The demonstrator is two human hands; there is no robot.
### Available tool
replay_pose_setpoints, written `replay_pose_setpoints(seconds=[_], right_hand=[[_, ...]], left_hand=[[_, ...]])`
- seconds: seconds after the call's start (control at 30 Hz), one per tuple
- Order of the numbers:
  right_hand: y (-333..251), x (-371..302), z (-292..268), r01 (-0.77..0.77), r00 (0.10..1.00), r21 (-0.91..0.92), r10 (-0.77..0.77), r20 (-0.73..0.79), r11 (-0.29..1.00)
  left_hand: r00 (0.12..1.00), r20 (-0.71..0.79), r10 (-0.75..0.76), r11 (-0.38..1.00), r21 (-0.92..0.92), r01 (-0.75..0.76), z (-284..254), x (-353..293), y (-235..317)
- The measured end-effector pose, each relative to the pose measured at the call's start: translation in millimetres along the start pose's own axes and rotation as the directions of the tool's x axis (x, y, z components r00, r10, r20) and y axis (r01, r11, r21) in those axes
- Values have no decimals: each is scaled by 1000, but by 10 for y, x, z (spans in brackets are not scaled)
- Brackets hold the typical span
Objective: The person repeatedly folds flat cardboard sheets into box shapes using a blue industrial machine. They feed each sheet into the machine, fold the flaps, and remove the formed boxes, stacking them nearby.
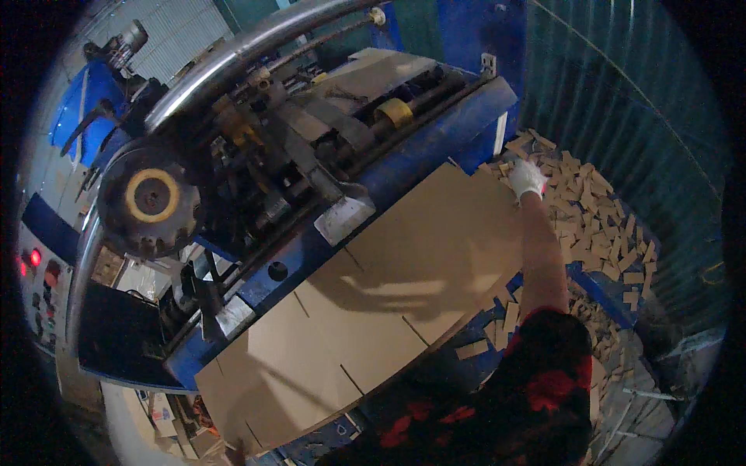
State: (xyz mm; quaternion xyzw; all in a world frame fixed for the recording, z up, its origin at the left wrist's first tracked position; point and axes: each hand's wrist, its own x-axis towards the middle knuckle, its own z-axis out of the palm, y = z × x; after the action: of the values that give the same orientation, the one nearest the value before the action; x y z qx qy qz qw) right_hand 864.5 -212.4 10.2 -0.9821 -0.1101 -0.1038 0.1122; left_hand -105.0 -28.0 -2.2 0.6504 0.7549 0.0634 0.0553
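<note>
I see the right hand (526,179), in a white glove, at about 2 o'clock, clamped on the far corner of a large slotted cardboard sheet (373,303). The sheet lies flat from 7 o'clock up to 2 o'clock, along the front edge of a blue machine (420,155). The left hand is out of view; its state I cannot tell. A heap of cardboard offcuts (598,225) sits at 3 o'clock, just beyond the gloved hand. A control panel with a red lamp (34,258) glows at 9 o'clock.
</note>
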Motion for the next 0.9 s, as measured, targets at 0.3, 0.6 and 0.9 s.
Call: replay_pose_setpoints(seconds=[0.3, 0.6, 0.9], right_hand=[[-735, 440, 397, 1, 655, 597, -451, 606, 802], [-696, 474, 540, 657, 754, -116, -654, 61, 745], [278, -514, -296, -8, 969, 496, -115, 217, 868]], left_hand=[[1000, -7, -27, 1000, -8, 27, -66, 30, 168], [998, -46, -51, 997, -56, 48, 43, 5, 7], [942, -321, -96, 930, -366, -30, -67, -97, -326]])
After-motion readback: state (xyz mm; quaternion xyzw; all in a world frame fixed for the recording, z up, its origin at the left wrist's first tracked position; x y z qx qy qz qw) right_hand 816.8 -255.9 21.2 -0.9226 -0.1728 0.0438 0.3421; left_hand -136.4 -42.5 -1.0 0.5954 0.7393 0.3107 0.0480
